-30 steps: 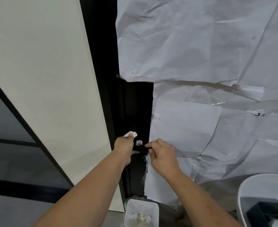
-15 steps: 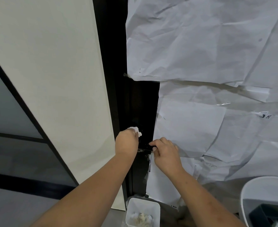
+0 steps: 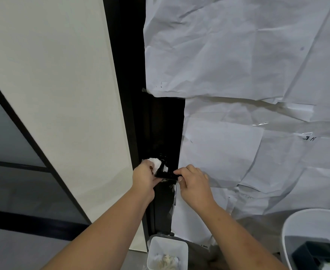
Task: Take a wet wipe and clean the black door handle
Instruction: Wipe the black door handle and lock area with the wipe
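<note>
The black door handle (image 3: 166, 174) juts out level from the dark door edge at mid-height. My left hand (image 3: 143, 176) is closed around a crumpled white wet wipe (image 3: 155, 163) and presses it against the handle's left end, near its base. My right hand (image 3: 193, 181) pinches the handle's right tip between thumb and fingers. A small white bit of wipe shows above the bar between the two hands.
The door to the right is covered with taped, wrinkled white paper (image 3: 238, 75). A cream wall panel (image 3: 63, 94) stands at left. Below, a small white bin (image 3: 167, 254) holds used wipes. A large white tub (image 3: 314, 227) with a dark box sits at the bottom right.
My left hand with the wipe has slid up and then back down along the handle's left end. My right hand has kept its hold on the tip.
</note>
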A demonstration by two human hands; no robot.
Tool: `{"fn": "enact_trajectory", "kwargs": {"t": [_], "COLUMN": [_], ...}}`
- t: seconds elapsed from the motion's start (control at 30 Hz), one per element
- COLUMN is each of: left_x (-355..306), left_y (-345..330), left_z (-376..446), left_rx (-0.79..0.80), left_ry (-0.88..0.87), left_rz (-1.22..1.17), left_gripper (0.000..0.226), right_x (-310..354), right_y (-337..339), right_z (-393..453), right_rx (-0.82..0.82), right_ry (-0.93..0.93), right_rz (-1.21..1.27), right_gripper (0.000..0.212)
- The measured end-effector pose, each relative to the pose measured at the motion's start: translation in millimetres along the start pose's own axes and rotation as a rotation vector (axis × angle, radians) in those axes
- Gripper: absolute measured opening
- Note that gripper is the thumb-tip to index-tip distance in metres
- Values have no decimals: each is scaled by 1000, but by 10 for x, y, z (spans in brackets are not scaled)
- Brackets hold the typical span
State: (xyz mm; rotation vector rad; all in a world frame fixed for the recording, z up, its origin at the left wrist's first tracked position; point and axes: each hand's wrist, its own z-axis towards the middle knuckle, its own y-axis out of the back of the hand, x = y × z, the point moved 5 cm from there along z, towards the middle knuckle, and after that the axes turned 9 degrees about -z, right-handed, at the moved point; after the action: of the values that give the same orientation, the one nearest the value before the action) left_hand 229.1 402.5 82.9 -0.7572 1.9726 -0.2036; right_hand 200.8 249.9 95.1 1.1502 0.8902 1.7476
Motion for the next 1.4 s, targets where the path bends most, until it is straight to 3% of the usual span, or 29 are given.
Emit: {"fn": "enact_trajectory", "kwargs": {"t": [0.1, 0.2, 0.37, 0.5, 0.7, 0.9, 1.13, 1.4], "left_x": [-85, -135, -217, -202, -163, -95, -237, -186], "left_y": [-92, -76, -141, -166, -133, -74, -198, -174], "left_z": [16, -49, -8, 11, 13, -4, 34, 39], "left_rx": [-36, -133, -223, -235, -233, -256, -167, -213], "left_ry": [-124, -367, -428, -510, -577, -438, -524, -582], "left_rz": [429, 540, 675, 840, 762, 456, 876, 854], "left_gripper": [16, 12, 24, 13, 15, 11, 25, 18], "right_x": [3, 1, 3, -3, 8, 11, 11, 16], "right_y": [-4, -6, -13, -9, 7, 0, -10, 6], "right_z": [3, 4, 4, -8, 2, -4, 3, 4], "right_rx": [9, 4, -10, -3, 19, 7, 7, 30], "right_ry": [5, 2, -3, -1, 6, 1, -9, -2], "right_rz": [-13, -12, -8, -13, -24, -16, -5, -13], "right_gripper": [28, 28, 28, 29, 29, 28, 29, 31]}}
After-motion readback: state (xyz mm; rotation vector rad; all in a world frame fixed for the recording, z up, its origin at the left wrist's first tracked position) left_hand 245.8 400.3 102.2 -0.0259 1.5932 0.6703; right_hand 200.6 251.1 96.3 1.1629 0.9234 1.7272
